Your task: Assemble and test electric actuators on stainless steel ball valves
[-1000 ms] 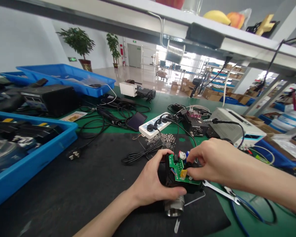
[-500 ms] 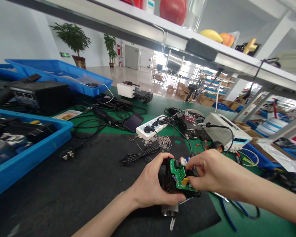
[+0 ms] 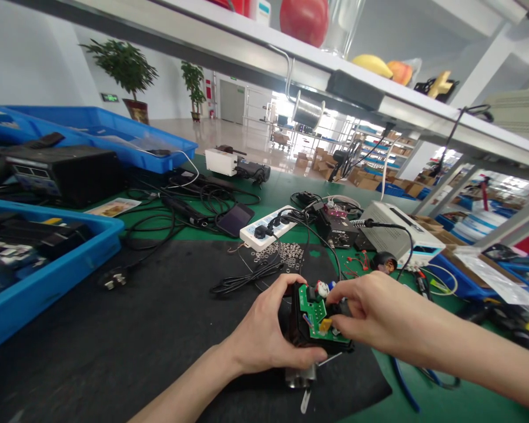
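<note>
My left hand (image 3: 264,335) is wrapped around the left side of a black housing (image 3: 335,345), thumb along its near edge. A green circuit board (image 3: 308,304) sits in the housing's open top, carrying a yellow component (image 3: 325,325) and a red-and-white round part (image 3: 321,289). Over the board's right side, my right hand (image 3: 374,305) is closed, thumb and fingers pinching at a dark part that they mostly hide. Below the housing shows a shiny metal cylinder (image 3: 300,378), with a thin metal piece (image 3: 305,401) sticking out toward me.
Small metal rings (image 3: 291,255) lie on the black mat (image 3: 158,341) beyond my hands, near a coiled black cable (image 3: 247,277) and a white power strip (image 3: 264,232). Blue bins (image 3: 110,238) stand at left. A soldering station (image 3: 337,229) and grey instrument (image 3: 399,232) stand right; a shelf (image 3: 255,35) hangs overhead.
The whole scene has shifted slightly left in view. Both hands keep nearly the same hold on the housing and board, with little visible finger movement.
</note>
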Demonstrator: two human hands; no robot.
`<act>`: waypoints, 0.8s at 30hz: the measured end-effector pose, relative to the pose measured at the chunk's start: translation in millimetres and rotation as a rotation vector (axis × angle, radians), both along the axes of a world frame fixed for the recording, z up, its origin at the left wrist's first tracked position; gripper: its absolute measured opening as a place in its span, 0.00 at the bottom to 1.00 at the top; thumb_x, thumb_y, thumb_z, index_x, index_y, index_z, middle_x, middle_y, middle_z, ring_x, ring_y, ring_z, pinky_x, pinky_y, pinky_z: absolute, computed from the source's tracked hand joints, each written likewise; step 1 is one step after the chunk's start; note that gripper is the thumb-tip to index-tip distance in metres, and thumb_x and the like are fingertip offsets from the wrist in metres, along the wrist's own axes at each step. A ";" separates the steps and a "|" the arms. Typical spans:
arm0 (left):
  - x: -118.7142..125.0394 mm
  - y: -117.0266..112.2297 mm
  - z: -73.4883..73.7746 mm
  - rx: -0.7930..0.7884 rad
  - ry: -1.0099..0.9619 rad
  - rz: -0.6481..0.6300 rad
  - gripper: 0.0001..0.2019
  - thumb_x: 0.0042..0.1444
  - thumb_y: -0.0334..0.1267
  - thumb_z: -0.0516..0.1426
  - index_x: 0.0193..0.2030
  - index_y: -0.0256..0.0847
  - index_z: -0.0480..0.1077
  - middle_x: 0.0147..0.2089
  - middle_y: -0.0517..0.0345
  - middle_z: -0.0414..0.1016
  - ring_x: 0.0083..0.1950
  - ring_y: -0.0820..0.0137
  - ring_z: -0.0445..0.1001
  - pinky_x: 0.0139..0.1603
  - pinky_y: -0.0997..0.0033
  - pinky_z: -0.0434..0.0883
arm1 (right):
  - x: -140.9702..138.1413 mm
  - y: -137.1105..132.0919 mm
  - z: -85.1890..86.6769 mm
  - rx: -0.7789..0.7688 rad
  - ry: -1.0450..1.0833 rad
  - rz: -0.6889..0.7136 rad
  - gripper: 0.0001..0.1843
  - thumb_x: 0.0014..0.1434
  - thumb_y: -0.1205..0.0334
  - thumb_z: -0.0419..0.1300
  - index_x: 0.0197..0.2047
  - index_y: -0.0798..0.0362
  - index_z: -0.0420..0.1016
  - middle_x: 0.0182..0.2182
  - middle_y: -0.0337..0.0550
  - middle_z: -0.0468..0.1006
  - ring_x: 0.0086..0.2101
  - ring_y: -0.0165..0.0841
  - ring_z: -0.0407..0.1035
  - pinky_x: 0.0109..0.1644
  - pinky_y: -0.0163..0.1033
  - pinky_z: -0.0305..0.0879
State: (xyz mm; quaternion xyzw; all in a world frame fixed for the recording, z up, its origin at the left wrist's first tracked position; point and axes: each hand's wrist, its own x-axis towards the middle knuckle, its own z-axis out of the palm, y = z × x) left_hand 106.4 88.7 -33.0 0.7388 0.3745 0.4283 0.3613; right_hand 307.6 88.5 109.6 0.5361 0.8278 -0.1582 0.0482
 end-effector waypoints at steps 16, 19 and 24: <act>-1.7 -1.9 4.2 -0.013 -0.003 -0.010 0.42 0.40 0.46 0.74 0.60 0.48 0.61 0.54 0.59 0.74 0.53 0.61 0.75 0.56 0.62 0.71 | 19.8 11.7 2.7 0.115 -0.088 0.359 0.14 0.70 0.49 0.57 0.41 0.46 0.81 0.26 0.38 0.79 0.25 0.26 0.69 0.31 0.34 0.47; -1.5 -2.3 5.0 -0.013 -0.008 -0.016 0.42 0.40 0.46 0.74 0.60 0.49 0.60 0.54 0.60 0.74 0.52 0.62 0.75 0.56 0.63 0.71 | 18.4 10.7 3.7 0.059 -0.042 0.294 0.07 0.66 0.56 0.60 0.43 0.44 0.80 0.25 0.34 0.78 0.23 0.23 0.65 0.29 0.32 0.46; -1.3 -1.6 2.1 0.010 -0.015 -0.006 0.43 0.39 0.47 0.75 0.60 0.50 0.61 0.54 0.62 0.73 0.53 0.62 0.75 0.57 0.64 0.70 | 13.9 7.9 8.2 0.031 -0.058 0.287 0.09 0.67 0.58 0.58 0.36 0.47 0.78 0.23 0.34 0.75 0.22 0.24 0.60 0.29 0.32 0.47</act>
